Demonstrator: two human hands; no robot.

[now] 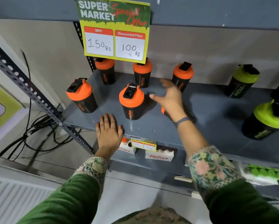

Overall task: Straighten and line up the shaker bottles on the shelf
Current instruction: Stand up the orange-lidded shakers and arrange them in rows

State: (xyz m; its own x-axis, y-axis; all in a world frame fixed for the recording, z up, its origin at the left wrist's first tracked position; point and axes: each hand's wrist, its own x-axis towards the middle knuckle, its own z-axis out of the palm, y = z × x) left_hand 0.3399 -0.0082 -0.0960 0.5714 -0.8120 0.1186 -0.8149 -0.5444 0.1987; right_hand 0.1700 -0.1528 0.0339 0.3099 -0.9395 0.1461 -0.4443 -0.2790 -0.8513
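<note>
From the head view, the grey shelf (208,110) runs wide to the right, its front edge crossing just under the left hand (109,131). Bare shelf lies open between the orange-lidded bottles and the green ones, and along the front edge.

The left hand lies flat, palm down, fingers spread on the front lip, holding nothing. The right hand (169,96) reaches over the shelf with fingers loosely splayed and blurred, empty, its fingertips near the rear right orange bottle (182,76) but whether touching I cannot tell. A band (181,121) circles that wrist.

Orange shakers stand scattered: the front left bottle (82,96) near the slotted upright (30,89), the front centre bottle (132,101) just beside the right thumb, two rear bottles (105,71) (142,73) under the hanging price sign (114,28). Another orange-lidded one (164,111) shows partly behind the right wrist. Green-lidded bottles (244,80) (268,120) stand well apart on the right. Cables (38,126) hang left of the rack; boxed goods (159,156) sit on the lower shelf
</note>
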